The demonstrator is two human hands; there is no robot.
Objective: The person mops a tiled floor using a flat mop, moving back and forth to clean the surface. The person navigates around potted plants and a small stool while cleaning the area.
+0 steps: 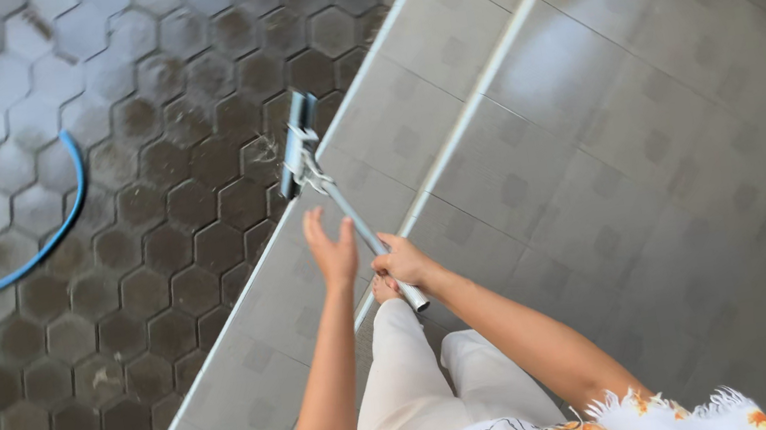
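Head cam looking straight down: right hand (401,265) is wrapped around the metal handle of a floor squeegee (300,144), whose blade sits out at the edge of the tiled step (439,45), over the wet hexagon pavers (125,183). Left hand (333,250) is open, fingers spread, just beside the handle but not touching it. Blue hose (53,239) curls on the pavers, well off to the left.

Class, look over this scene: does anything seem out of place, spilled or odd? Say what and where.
The hexagonal paving is wet and blotchy. A blue hose lies looped loosely across it at left. The right hand grips the squeegee handle; the left hand is open beside it. Nothing looks damaged.
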